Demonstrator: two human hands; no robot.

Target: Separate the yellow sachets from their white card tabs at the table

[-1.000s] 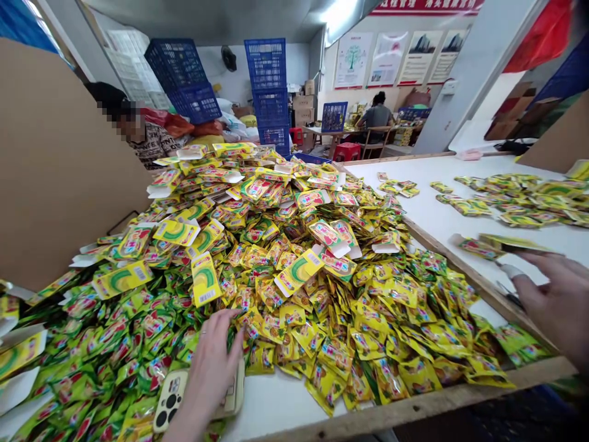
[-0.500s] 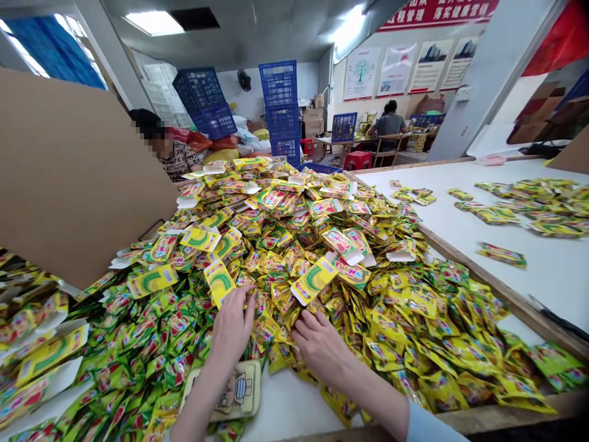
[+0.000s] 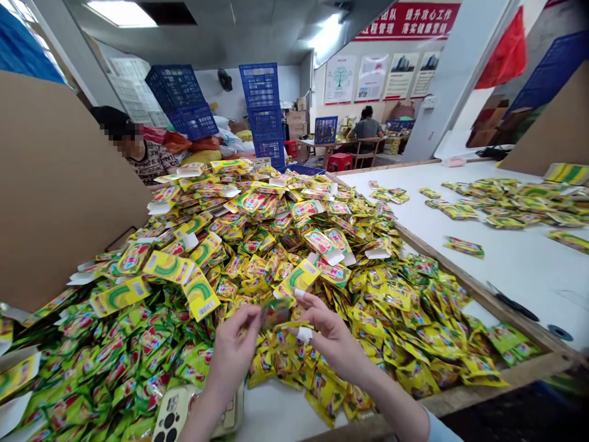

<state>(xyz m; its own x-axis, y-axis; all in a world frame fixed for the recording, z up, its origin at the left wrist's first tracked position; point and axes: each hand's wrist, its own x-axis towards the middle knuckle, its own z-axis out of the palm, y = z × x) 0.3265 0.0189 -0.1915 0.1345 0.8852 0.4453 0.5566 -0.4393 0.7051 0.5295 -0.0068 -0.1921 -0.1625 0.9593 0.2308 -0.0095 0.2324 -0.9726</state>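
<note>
Close to the middle of the table, my left hand (image 3: pixel 237 337) pinches a small green packet (image 3: pixel 276 313) between thumb and forefinger. Facing it, my right hand (image 3: pixel 334 334), with white coverings on the thumb and forefinger tips, has a yellow packet (image 3: pixel 291 325) between its thumb and bent fingers; the forefinger is lifted away. Below the hands lie loose yellow packets (image 3: pixel 322 387). To the left spreads a heap of green packets (image 3: pixel 138 362). A pale phone (image 3: pixel 172 417) lies partly under my left forearm. Beyond the hands a flat yellow carton (image 3: pixel 301 276) rests on the pile.
A tall mound of printed cartons (image 3: pixel 257 202) rises ahead. A cardboard panel (image 3: pixel 69 184) stands at left, with a person (image 3: pixel 147 159) behind it. A wooden rail (image 3: pixel 442 264) borders the white table (image 3: pixel 519 270) at right, where scissors (image 3: pixel 513 304) lie. Blue crates (image 3: pixel 260 104) stand behind.
My hands have lifted off the pile, the left now with a green packet and the right with a yellow one. The view has swung right, and the phone's camera end shows.
</note>
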